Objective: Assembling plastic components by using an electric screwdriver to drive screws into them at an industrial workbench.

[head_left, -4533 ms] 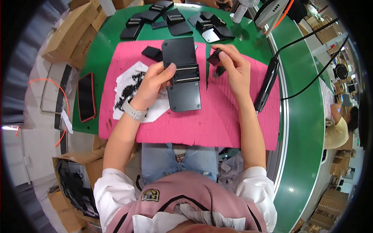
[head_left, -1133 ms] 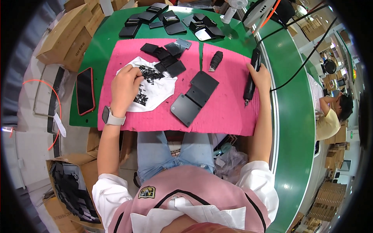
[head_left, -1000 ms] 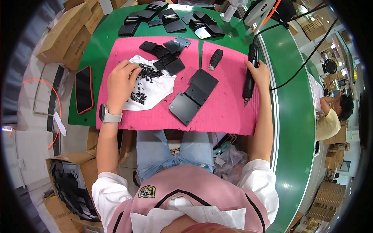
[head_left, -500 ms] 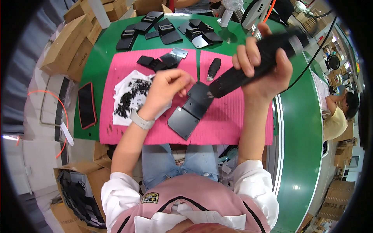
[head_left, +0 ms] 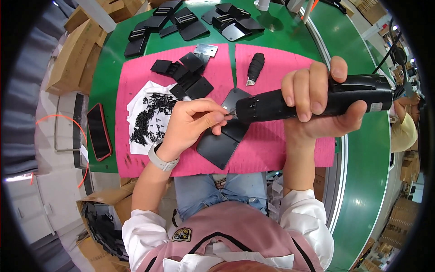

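My right hand (head_left: 324,106) grips a black corded electric screwdriver (head_left: 265,107), held level with its tip toward the left. In my left hand (head_left: 190,121), thumb and forefinger pinch a small dark screw (head_left: 228,114) right at the tip. Beneath them a black hinged plate (head_left: 217,147) lies on the pink mat (head_left: 281,154); my fingers and the screwdriver partly cover it. Left of my left hand, many small black screws (head_left: 147,119) are heaped on a white cloth (head_left: 136,147).
Black plate assemblies (head_left: 195,86) lie on the mat's far side, beside a black-wrapped blade tool (head_left: 256,68). More black assemblies (head_left: 192,31) stand at the green table's far edge (head_left: 156,51). A red-cased phone (head_left: 99,131) lies at left. An open carton (head_left: 102,217) sits below.
The screwdriver has swung from slanted to level, its tip meeting my left fingertips. My left hand has closed in a pinch beside it. The whole view has shifted slightly.
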